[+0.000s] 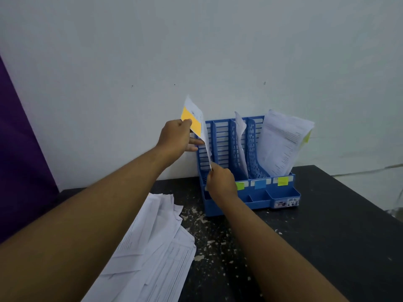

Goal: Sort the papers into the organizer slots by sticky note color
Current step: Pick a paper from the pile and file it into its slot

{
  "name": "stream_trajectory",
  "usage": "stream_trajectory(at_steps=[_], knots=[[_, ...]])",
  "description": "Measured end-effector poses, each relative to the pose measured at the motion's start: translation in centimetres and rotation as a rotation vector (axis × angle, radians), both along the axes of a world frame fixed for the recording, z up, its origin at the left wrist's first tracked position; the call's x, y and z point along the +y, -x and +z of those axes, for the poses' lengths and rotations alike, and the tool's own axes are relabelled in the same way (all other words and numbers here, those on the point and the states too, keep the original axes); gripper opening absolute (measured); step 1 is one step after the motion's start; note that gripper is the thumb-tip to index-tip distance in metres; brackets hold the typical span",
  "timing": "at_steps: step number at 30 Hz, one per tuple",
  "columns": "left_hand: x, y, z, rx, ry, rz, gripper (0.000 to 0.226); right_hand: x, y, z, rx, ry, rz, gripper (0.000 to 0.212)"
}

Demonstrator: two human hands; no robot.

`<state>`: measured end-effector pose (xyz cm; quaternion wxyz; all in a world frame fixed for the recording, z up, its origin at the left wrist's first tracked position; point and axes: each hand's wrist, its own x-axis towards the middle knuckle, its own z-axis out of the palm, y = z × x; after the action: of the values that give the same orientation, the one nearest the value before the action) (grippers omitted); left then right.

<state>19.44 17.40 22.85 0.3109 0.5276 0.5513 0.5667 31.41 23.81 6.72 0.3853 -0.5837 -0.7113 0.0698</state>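
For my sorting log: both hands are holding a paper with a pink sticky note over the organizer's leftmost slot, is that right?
Not quite: the head view shows the sticky note is orange-yellow, not pink. The rest holds: the left hand and right hand hold the paper over the leftmost slot of the blue organizer.

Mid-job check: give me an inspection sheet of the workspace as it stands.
Surface: black table, flecked with pale chips.
Job's things: blue organizer against the wall; rightmost slot holds papers; loose paper pile front left.
Clutter: nothing seen besides chips.
Grippers: left hand and right hand hold a sheet with an orange sticky note over the leftmost slot.
Cables: nothing seen.
Surroundings: white wall, purple panel at left.
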Motion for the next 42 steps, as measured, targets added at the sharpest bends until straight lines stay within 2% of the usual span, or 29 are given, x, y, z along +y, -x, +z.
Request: stream_trajectory(at_steps=[3, 6, 11, 15, 18, 22, 28, 31, 35, 38, 42], knots=[[0.0, 0.6, -1.6, 0.089, 0.013, -0.012, 0.03, 0.3, 0.3, -0.4, -0.025, 0.072, 0.029, 0.014], [-0.5, 1.2, -2.5, 0.149, -0.006, -0.034, 0.028, 0.1, 0.4, -0.7, -0.023, 0.084, 0.035, 0.019], [-1.6, 2.1, -3.3, 0.146, -0.009, -0.017, 0.034, -0.5, 0.5, -0.7, -0.037, 0.089, 0.046, 0.011], [-3.1, 3.3, -4.9, 0.099, 0.022, 0.029, 0.022, -1.9, 0.6, -0.3, -0.064, 0.088, 0.023, 0.023], [-4.8, 5.0, -7.5, 0.111, 0.059, 0.102, 0.04, -3.9, 0.7, -0.1, -0.061, 0.079, -0.005, 0.037], [-9.5, 7.5, -12.8, 0.413, 0.053, 0.245, 0.031, -8.2, 1.6, -1.0, -0.143, -0.01, -0.02, 0.045], [-17.5, 11.2, -20.2, 0.52, 0.12, 0.353, 0.028, -16.0, 5.5, -4.0, -0.17, 0.015, 0.177, 0.056], [-20.6, 13.5, -21.9, 0.593, 0.111, 0.406, 0.029, -19.0, 7.4, -5.4, -0.192, 0.062, 0.302, 0.058], [-23.3, 15.5, -22.9, 0.667, 0.122, 0.465, 0.029, -21.4, 9.8, -6.9, -0.12, 0.133, 0.44, 0.057], [-24.4, 16.7, -23.7, 0.598, 0.117, 0.491, 0.023, -22.6, 10.6, -8.3, -0.137, 0.131, 0.509, 0.055], [-25.0, 18.1, -22.9, 0.29, 0.19, 0.645, 0.013, -23.4, 10.7, -10.2, -0.206, 0.104, 0.508, 0.059]])
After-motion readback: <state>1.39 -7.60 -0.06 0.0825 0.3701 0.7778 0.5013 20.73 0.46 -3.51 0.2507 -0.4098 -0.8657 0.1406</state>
